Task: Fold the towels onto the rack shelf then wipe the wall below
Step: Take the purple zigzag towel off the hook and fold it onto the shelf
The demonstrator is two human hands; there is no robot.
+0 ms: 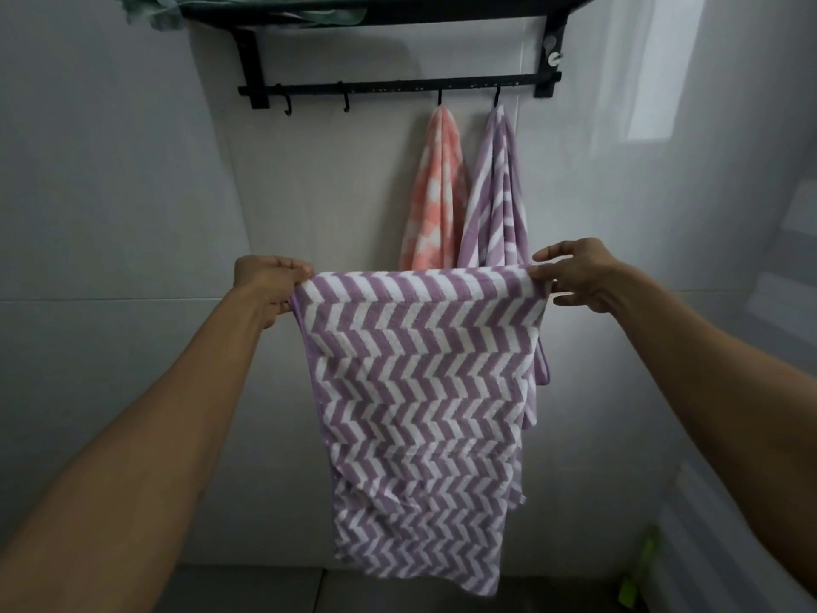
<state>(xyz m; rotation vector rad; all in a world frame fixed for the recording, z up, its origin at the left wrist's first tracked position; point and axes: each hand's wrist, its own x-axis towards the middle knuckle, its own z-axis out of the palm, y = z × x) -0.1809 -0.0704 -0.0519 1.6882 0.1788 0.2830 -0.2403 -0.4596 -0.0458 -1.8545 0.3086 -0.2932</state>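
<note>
The left hand (269, 283) and right hand (574, 274) each pinch a top corner of the purple towel (415, 391), its length hanging toward six o'clock; the rack shelf (376, 11) sits at twelve, probably equally near both hands.

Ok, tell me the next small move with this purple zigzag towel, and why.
Probably bring the two hands together to fold it in half. The left hand and right hand each pinch a top corner of the purple-and-white zigzag towel, which hangs spread open, unfolded, below the black wall rack.
</note>
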